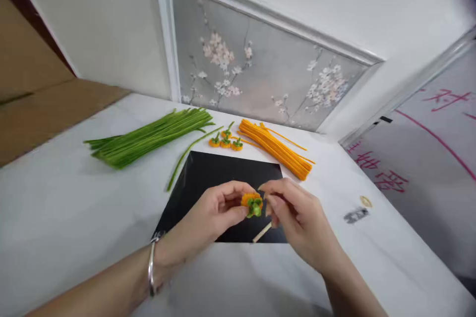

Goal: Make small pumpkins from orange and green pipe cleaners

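My left hand (223, 210) pinches a small orange pipe-cleaner persimmon (250, 199) with green leaves on the side facing me. Close to its right side, my right hand (293, 213) has its thumb and forefinger drawn together. What those fingertips hold, if anything, is too blurred to make out. A pale thin stick (262, 233) juts out below the curled fingers of that hand; I cannot tell whether they grip it or it lies on the black mat (226, 168). Beyond the mat sit several finished-looking small persimmons (225, 142) with green tops.
A bundle of green pipe cleaners (148, 138) lies at the left, with a single bent green one (186, 153) by the mat. Orange pipe cleaners (277, 148) lie behind on the right. A framed blossom panel (260, 64) borders the white table (92, 208).
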Action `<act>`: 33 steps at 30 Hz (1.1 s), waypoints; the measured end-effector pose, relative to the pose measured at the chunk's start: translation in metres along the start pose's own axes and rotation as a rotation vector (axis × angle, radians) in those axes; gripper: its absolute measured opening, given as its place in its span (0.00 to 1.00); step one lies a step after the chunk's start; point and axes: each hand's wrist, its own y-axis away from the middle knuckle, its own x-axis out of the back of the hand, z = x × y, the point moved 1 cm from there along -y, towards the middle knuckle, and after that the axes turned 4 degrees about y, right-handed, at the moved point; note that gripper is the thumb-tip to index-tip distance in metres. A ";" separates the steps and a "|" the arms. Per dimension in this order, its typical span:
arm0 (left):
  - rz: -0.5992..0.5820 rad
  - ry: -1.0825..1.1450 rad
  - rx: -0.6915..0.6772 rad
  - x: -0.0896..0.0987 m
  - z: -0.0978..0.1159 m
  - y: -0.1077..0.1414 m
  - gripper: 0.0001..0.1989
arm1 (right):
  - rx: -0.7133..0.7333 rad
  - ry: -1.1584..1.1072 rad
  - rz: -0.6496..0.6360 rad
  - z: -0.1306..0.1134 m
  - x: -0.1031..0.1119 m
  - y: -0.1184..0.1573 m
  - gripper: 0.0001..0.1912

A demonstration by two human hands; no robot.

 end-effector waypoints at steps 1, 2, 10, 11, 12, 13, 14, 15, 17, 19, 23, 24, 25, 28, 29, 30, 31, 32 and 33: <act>-0.013 0.010 0.012 0.000 0.000 -0.001 0.09 | 0.005 0.002 -0.020 0.001 0.000 0.000 0.12; -0.022 0.014 0.020 0.000 -0.001 -0.002 0.11 | 0.010 0.006 -0.039 0.001 -0.001 0.000 0.12; 0.008 -0.133 -0.017 0.002 0.004 -0.005 0.02 | 0.060 0.084 -0.144 0.005 -0.007 0.001 0.14; 0.005 -0.144 -0.020 0.002 0.004 -0.005 0.01 | 0.064 0.094 -0.148 0.006 -0.007 0.001 0.15; -0.003 -0.155 -0.018 0.002 0.003 -0.004 0.02 | 0.069 0.108 -0.152 0.007 -0.008 0.002 0.14; -0.015 -0.171 -0.011 0.002 0.002 -0.003 0.03 | 0.073 0.125 -0.157 0.007 -0.009 0.002 0.14; -0.028 -0.189 -0.005 0.002 0.001 -0.003 0.03 | 0.079 0.142 -0.161 0.008 -0.010 0.003 0.13; -0.042 -0.207 -0.002 0.002 -0.001 -0.002 0.04 | 0.084 0.160 -0.162 0.009 -0.011 0.003 0.13; -0.044 -0.233 -0.008 0.002 -0.006 -0.002 0.04 | 0.100 0.188 -0.153 0.009 -0.013 0.003 0.13; -0.013 -0.245 -0.020 0.003 -0.010 -0.002 0.03 | 0.135 0.213 -0.146 0.008 -0.015 0.003 0.14; 0.046 -0.221 -0.022 0.002 -0.015 -0.003 0.03 | 0.191 0.325 -0.163 0.005 -0.017 0.003 0.15; 0.053 -0.209 -0.014 0.002 -0.016 -0.003 0.03 | 0.205 0.369 -0.176 0.005 -0.017 0.003 0.17; 0.058 -0.197 -0.001 0.002 -0.017 -0.003 0.03 | 0.222 0.417 -0.190 0.005 -0.017 0.004 0.18; 0.048 -0.149 0.037 0.002 -0.019 -0.004 0.03 | 0.296 0.538 -0.233 0.005 -0.016 0.005 0.19; 0.037 -0.128 0.044 0.003 -0.019 -0.004 0.03 | 0.318 0.565 -0.240 0.005 -0.016 0.006 0.18; 0.025 -0.110 0.051 0.003 -0.019 -0.005 0.03 | 0.338 0.584 -0.246 0.005 -0.016 0.006 0.17; 0.012 -0.099 0.059 0.004 -0.019 -0.005 0.03 | 0.357 0.594 -0.245 0.006 -0.017 0.006 0.17; 0.000 -0.097 0.067 0.004 -0.019 -0.006 0.03 | 0.374 0.598 -0.237 0.006 -0.017 0.005 0.17; -0.012 -0.100 0.074 0.005 -0.018 -0.006 0.03 | 0.387 0.594 -0.224 0.006 -0.018 0.005 0.17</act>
